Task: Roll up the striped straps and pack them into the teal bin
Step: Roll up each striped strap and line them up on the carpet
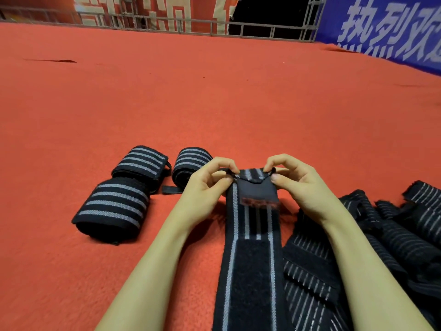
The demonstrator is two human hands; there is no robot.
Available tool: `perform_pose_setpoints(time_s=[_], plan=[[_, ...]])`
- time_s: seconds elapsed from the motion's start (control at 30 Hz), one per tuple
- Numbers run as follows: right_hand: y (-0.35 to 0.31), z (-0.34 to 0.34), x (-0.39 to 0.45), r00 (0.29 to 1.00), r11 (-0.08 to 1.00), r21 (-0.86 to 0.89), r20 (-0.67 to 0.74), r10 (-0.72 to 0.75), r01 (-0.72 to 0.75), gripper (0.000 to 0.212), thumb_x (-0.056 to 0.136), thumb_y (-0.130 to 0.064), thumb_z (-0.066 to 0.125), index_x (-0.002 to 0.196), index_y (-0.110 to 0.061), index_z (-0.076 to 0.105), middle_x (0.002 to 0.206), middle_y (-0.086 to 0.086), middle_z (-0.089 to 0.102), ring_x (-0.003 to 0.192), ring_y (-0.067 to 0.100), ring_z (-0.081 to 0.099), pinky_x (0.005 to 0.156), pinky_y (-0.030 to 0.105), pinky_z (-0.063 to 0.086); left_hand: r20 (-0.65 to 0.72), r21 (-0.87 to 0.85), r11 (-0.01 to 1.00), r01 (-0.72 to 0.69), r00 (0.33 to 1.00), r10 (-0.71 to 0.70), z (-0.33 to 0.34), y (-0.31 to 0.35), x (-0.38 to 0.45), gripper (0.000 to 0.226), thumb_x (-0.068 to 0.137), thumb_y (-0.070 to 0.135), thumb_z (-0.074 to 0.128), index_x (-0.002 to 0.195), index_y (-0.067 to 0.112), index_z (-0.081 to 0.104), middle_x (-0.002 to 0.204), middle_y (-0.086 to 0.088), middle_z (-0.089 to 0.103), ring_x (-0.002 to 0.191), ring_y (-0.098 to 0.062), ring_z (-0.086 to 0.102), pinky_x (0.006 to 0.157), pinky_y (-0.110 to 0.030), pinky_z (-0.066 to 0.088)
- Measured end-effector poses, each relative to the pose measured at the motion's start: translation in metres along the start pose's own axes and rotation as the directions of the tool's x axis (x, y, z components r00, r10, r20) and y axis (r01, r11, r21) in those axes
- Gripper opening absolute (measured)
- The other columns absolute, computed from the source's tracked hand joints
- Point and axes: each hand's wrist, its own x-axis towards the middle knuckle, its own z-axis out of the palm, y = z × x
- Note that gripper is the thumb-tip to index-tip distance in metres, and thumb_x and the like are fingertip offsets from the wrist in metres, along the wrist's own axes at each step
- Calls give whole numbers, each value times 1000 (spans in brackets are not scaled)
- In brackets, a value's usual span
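— What's over on the left, on that red carpeted floor (214, 91)?

— Three finished rolls of black elastic strap with grey stripes. The nearest roll (111, 210) lies closest to us; behind it and touching it is a second roll (140, 164), and just to the right of that a third roll (192, 162), partly hidden by the left hand. A short black tab pokes out on the carpet between them.

— And the hands?

— The left hand (207, 181) has its fingers curled in, thumb and fingertips pinching the far left corner of a long flat strap (250, 259). The right hand (293, 176) mirrors it, fingers curled, pinching the far right corner. Both are clamped on the same end, close together, with only the strap's width between them.

— How does that strap look?

— Black with grey lengthwise stripes, laid out flat from the person's lap toward the hands. The far end is turned over into a small fold with a pointed flap. There's a black fuzzy fastening patch near the fold and a larger one nearer the body.

— Anything to the right?

— A loose heap of unrolled black striped straps (386, 235), overlapping each other beside the right forearm. Further back, a blue banner (393, 29) with white characters and a grey metal railing (238, 27).
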Motion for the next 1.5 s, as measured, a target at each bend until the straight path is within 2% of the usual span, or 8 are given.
perform_pose_setpoints(time_s=[0.23, 0.4, 0.57, 0.87, 1.1, 1.3, 1.4, 1.5], plan=[[0, 3, 2, 999, 998, 13, -12, -53, 53, 9, 74, -17, 62, 83, -18, 64, 78, -11, 63, 77, 6, 56, 72, 14, 44, -83, -83, 997, 7, 996, -14, 1, -1, 0, 15, 83, 15, 58, 85, 28, 65, 90, -8, 63, 86, -19, 58, 81, -33, 46], [7, 10, 4, 998, 997, -62, -43, -51, 48, 18, 74, -13, 73, 82, -23, 61, 87, 2, 63, 82, 22, 58, 77, 47, 51, -108, -90, 995, 51, 992, -61, 5, 0, 0, 40, 81, 5, 72, 115, 14, 54, 99, -11, 68, 91, -20, 67, 82, -31, 55], [10, 12, 6, 993, 999, 29, -114, -33, 37, 42, 79, 4, 72, 107, -23, 56, 101, 2, 65, 97, 17, 63, 83, 29, 52, -199, -64, 993, 98, 974, -109, 9, 2, 3, 32, 84, 6, 68, 114, 10, 58, 94, -1, 70, 83, -6, 68, 69, -18, 52], [13, 16, 8, 997, 1000, -28, -81, -1, -1, 15, 88, -7, 66, 99, -18, 66, 91, -1, 72, 85, 13, 67, 76, 29, 53, -222, -79, 993, -88, 973, 68, 3, 7, 1, 32, 80, -10, 66, 93, 18, 59, 82, 8, 63, 82, -12, 61, 77, -33, 52], [11, 5, 6, 990, 985, 100, 31, 138, -141, 48, 74, -62, 67, 95, -20, 72, 93, 2, 69, 84, 17, 62, 70, 32, 50, -183, -74, 988, -139, 975, 124, 1, -2, 0, 32, 68, -3, 70, 77, 27, 64, 99, 3, 65, 93, -13, 61, 86, -38, 47], [11, 2, 4, 993, 980, 156, -3, 122, -120, 25, 74, -22, 69, 99, -17, 70, 84, -2, 70, 75, 12, 62, 70, 22, 48, -32, -105, 986, -128, 992, 126, -5, -3, -3, 20, 64, 16, 74, 79, 29, 71, 126, -5, 53, 109, -15, 56, 83, -25, 47], [15, 0, 2, 994, 982, 153, -6, 112, -110, 31, 71, -22, 74, 102, -20, 71, 89, 1, 70, 82, 16, 61, 79, 27, 46, -63, -157, 985, -66, 996, 56, -5, -5, -3, 18, 64, 24, 76, 82, 27, 74, 121, -5, 58, 112, -19, 58, 93, -37, 47], [13, -1, 1, 997, 980, 191, -28, 70, -64, 36, 70, -15, 75, 104, -21, 70, 94, 2, 71, 91, 16, 64, 82, 26, 51, -59, -162, 985, 54, 996, -64, -4, -5, -2, 36, 65, 31, 77, 99, 27, 70, 109, -3, 68, 96, -19, 65, 81, -35, 52]])
